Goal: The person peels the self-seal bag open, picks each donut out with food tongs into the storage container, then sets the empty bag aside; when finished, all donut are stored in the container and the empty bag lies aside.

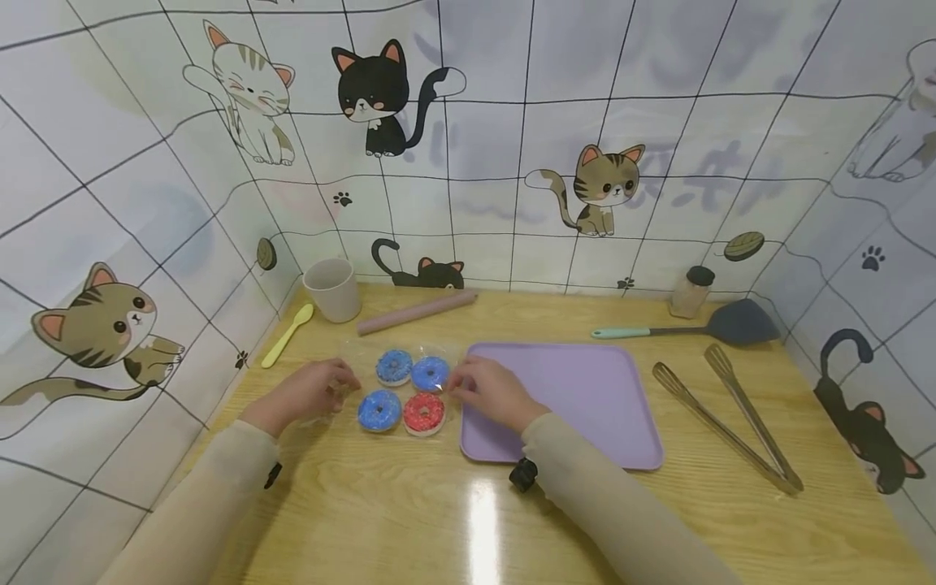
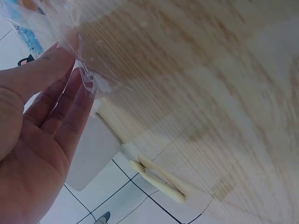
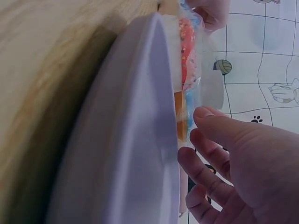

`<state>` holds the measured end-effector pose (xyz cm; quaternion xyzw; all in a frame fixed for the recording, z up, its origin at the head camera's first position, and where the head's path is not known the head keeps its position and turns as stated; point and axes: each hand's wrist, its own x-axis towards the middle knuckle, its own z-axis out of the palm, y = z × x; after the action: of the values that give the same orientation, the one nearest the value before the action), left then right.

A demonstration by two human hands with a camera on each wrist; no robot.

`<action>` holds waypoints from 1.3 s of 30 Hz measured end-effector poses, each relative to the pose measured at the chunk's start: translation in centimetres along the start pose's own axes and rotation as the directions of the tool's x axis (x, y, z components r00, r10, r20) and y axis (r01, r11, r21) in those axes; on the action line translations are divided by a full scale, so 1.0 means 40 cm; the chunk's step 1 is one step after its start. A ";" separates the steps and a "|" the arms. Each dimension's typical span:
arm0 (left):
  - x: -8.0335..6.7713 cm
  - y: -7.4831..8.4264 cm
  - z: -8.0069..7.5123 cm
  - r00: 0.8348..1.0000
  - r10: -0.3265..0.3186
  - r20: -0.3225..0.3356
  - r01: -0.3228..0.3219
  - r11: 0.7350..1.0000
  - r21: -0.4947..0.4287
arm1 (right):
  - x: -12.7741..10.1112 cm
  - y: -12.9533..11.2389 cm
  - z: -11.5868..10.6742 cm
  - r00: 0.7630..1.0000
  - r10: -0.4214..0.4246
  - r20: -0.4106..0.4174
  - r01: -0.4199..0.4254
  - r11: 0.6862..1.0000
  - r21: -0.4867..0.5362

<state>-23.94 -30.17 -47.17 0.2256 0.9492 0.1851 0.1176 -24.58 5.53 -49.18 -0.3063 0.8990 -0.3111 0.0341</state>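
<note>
Doughnuts (image 1: 403, 391), four in a clear bag (image 1: 344, 357), lie flat on the table (image 1: 409, 520) just left of the purple tray (image 1: 585, 398). Left hand (image 1: 307, 392) and right hand (image 1: 491, 391) each pinch a bag edge with curled fingers. Judged step: securing the bag, whose near-square outline shows no clear long axis; next, both grips must hold evenly.

The bag of doughnuts (image 1: 400, 390) lies just left of the tray (image 1: 585, 398). Tongs (image 1: 731, 422) lie right of the tray; the spatula (image 1: 702, 325) lies behind it.
</note>
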 end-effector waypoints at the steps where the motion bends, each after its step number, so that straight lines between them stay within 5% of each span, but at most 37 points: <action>1: 0.002 -0.002 0.003 1.000 0.000 -0.006 0.000 1.000 0.008 | -0.002 0.003 -0.001 1.000 -0.001 -0.004 0.001 1.000 -0.002; 17: 0.005 -0.007 0.001 0.999 0.041 -0.030 -0.040 0.998 0.043 | -0.032 0.015 -0.009 1.000 0.011 -0.026 -0.012 1.000 -0.023; 31: -0.003 0.007 0.005 1.000 -0.006 -0.009 0.006 1.000 0.024 | -0.069 0.014 -0.020 0.999 0.028 -0.022 -0.029 0.999 -0.036; 39: 0.000 0.004 0.006 1.000 -0.001 -0.008 0.001 1.000 0.024 | -0.068 0.012 -0.037 0.997 0.062 -0.055 -0.058 0.995 0.076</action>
<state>-23.82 -29.97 -47.33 0.2259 0.9519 0.1747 0.1113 -23.00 8.17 -48.63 -0.2685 0.8962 -0.3519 0.0293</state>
